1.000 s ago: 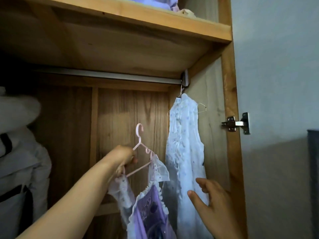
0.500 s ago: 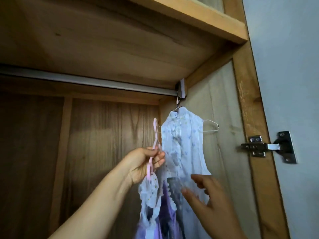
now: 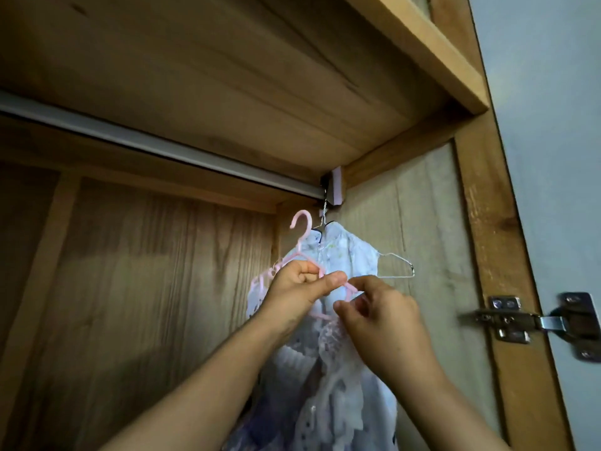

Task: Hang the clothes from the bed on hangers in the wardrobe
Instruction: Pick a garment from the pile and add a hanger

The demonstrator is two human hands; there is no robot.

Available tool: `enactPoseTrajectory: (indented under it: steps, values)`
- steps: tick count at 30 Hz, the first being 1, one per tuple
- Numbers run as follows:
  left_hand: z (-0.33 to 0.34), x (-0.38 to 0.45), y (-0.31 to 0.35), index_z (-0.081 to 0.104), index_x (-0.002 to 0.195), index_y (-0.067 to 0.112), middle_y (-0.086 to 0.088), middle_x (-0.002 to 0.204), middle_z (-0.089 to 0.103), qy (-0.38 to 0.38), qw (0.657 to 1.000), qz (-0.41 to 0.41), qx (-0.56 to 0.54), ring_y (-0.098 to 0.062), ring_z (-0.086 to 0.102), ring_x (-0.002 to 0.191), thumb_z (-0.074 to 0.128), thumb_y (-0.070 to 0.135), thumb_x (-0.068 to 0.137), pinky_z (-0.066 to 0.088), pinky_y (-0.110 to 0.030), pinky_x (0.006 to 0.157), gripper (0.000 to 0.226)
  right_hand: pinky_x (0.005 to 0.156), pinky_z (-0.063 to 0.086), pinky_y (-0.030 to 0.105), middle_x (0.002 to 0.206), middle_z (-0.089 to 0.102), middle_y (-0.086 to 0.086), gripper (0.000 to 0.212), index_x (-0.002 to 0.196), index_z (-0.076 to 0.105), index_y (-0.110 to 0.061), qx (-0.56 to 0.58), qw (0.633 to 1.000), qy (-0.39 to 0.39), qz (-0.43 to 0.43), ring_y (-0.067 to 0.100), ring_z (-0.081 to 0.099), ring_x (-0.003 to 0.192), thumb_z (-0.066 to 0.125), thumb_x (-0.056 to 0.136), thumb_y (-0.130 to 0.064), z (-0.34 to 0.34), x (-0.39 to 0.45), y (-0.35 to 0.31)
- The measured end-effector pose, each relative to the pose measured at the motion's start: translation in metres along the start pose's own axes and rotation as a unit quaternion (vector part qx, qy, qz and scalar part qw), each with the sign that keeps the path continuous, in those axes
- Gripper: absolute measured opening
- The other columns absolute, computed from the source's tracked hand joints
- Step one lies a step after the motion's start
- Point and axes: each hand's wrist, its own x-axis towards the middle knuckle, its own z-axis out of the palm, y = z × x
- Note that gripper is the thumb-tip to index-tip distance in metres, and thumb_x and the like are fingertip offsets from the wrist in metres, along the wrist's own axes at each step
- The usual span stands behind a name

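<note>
- Gripping the pink hanger point(image 3: 300, 242) at its shoulder, my left hand point(image 3: 300, 289) holds it up just below the wardrobe rail point(image 3: 156, 146); the hook is not on the rail.
- My right hand point(image 3: 379, 315) pinches the hanger's other side with curled fingers point(image 3: 356, 283).
- The lacy dress point(image 3: 328, 369) droops from this hanger.
- Behind it, a white dress point(image 3: 344, 255) hangs on a wire hanger point(image 3: 395, 266) at the rail's right end.

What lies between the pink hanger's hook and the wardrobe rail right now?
In the head view, only bare air against the wooden back panel: the pink hanger's hook is below the rail, not on it, left of the wire hanger.
</note>
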Motion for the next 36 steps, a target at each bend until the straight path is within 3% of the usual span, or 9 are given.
enactPoseTrajectory:
  steps: [2,4,8,11,15,18,21,29,36]
  values:
    - [0.002,0.010,0.001,0.056,0.089,0.007,-0.010,0.081,0.061,-0.022,0.999,0.022,0.014,-0.011,0.059,0.074,0.067,0.015,0.084,0.055,-0.030,0.055,0.015,0.073,0.046,0.032,0.084,0.068,-0.002,0.028,0.111,0.055,-0.025,-0.055,0.998,0.030,0.012,0.025,0.061,0.092,0.058,0.086,-0.038,-0.004,0.013,-0.003]
    - [0.003,0.019,0.005,0.058,0.089,0.011,-0.004,0.078,0.062,-0.026,0.997,0.050,0.051,-0.006,0.058,0.070,0.060,0.019,0.090,0.051,-0.029,0.069,0.008,0.074,0.044,0.033,0.096,0.067,0.002,0.027,0.106,0.054,-0.023,-0.117,0.991,0.057,0.003,0.028,0.060,0.097,0.056,0.087,-0.041,-0.008,0.025,-0.006]
    - [0.005,0.037,0.015,0.056,0.095,0.014,0.000,0.078,0.057,-0.043,0.991,0.095,0.085,-0.001,0.053,0.063,0.052,0.015,0.095,0.036,-0.010,0.052,0.004,0.071,0.043,0.037,0.092,0.068,0.011,0.020,0.093,0.059,-0.016,-0.122,0.984,0.129,-0.027,0.036,0.060,0.093,0.058,0.088,-0.035,-0.014,0.055,-0.006]
    - [-0.004,0.048,0.012,0.051,0.119,0.011,0.003,0.079,0.051,-0.040,0.982,0.105,0.155,-0.008,0.048,0.066,0.056,0.014,0.093,0.039,-0.018,0.062,0.027,0.069,0.043,0.039,0.084,0.068,0.018,0.020,0.085,0.061,-0.009,-0.076,0.983,0.168,-0.025,0.040,0.059,0.087,0.061,0.086,-0.029,-0.012,0.078,-0.001]
    - [-0.038,0.062,-0.001,0.053,0.123,0.018,0.002,0.101,0.050,0.022,0.903,0.165,0.395,-0.008,0.049,0.079,0.057,0.022,0.090,0.038,-0.021,0.077,0.033,0.068,0.041,0.039,0.082,0.067,0.020,0.017,0.084,0.061,-0.007,-0.049,0.979,0.195,-0.016,0.041,0.058,0.086,0.061,0.086,-0.024,-0.003,0.104,0.006]
    - [-0.058,0.064,-0.009,0.053,0.124,0.020,0.001,0.115,0.050,0.037,0.865,0.163,0.473,-0.016,0.054,0.101,0.056,0.028,0.091,0.043,-0.027,0.087,0.034,0.070,0.042,0.039,0.086,0.067,0.021,0.018,0.087,0.062,-0.006,-0.046,0.972,0.229,-0.008,0.041,0.058,0.088,0.060,0.087,-0.024,-0.001,0.131,0.005]
    - [-0.068,0.068,-0.019,0.051,0.126,0.025,0.003,0.116,0.049,0.035,0.848,0.170,0.500,-0.018,0.054,0.106,0.053,0.032,0.092,0.044,-0.030,0.087,0.035,0.068,0.040,0.038,0.087,0.065,0.021,0.018,0.086,0.059,-0.006,-0.055,0.965,0.257,-0.007,0.041,0.056,0.089,0.059,0.088,-0.024,-0.002,0.158,0.003]
    - [-0.084,0.076,-0.047,0.045,0.128,0.034,0.015,0.124,0.044,0.035,0.828,0.215,0.516,-0.004,0.048,0.105,0.047,0.036,0.095,0.041,-0.019,0.085,0.033,0.070,0.044,0.039,0.093,0.066,0.021,0.015,0.089,0.059,-0.008,-0.085,0.969,0.234,0.011,0.041,0.058,0.091,0.057,0.088,-0.024,0.031,0.195,0.016]
    - [-0.102,0.072,-0.070,0.045,0.127,0.036,0.018,0.126,0.043,0.027,0.829,0.223,0.512,-0.004,0.049,0.113,0.048,0.038,0.093,0.041,-0.023,0.093,0.034,0.081,0.052,0.041,0.100,0.070,0.015,0.018,0.101,0.069,-0.020,-0.097,0.984,0.147,-0.011,0.035,0.064,0.095,0.060,0.085,-0.019,0.061,0.190,0.040]
